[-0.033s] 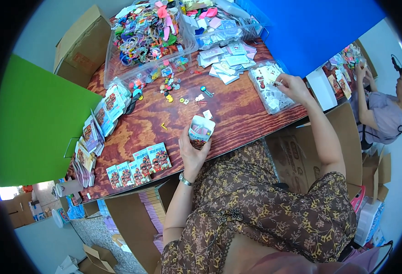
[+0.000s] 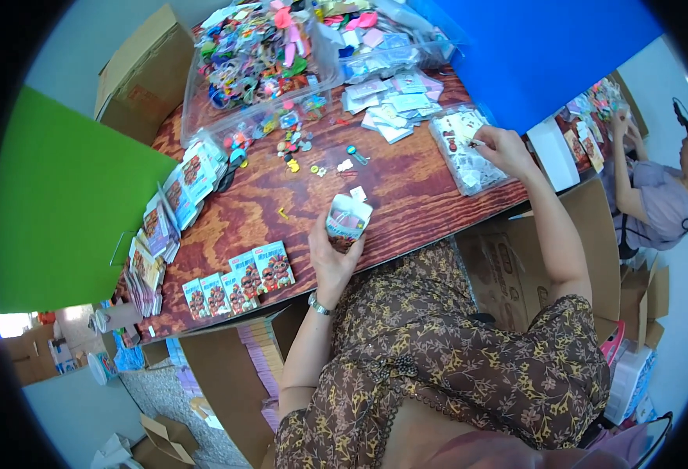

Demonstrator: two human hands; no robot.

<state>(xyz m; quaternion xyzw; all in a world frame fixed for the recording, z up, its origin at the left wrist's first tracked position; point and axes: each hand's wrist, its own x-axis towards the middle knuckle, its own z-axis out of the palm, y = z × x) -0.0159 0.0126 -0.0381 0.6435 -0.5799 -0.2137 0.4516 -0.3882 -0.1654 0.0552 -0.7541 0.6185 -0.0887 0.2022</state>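
Note:
Near the middle of the table's front edge, my left hand [image 2: 334, 262] is wrapped round a small open-topped carton [image 2: 348, 220], white and blue with printed figures. Pinkish things show inside it. Over on the right, my right hand [image 2: 504, 150] hovers at a clear plastic tray [image 2: 460, 160] full of small white packets. Its thumb and fingers are pinched together on something too small to make out. Left of my left hand, several similar printed cartons [image 2: 242, 281] lie in a row. Small trinkets [image 2: 293, 166] and a teal hair clip [image 2: 356, 154] lie scattered beyond the carton.
Large clear bins hold colourful trinkets [image 2: 246, 66] and bagged cards [image 2: 391, 59] at the back. Loose cards [image 2: 395, 105] lie before them. Stacked flat packages [image 2: 156, 227] line the left edge. Green [image 2: 70, 203] and blue [image 2: 539, 55] panels flank the table. A co-worker [image 2: 657, 176] sits at right.
The view has shifted slightly. A small red piece seen earlier beyond the carton no longer shows on the table. Both hands stay in nearly the same places.

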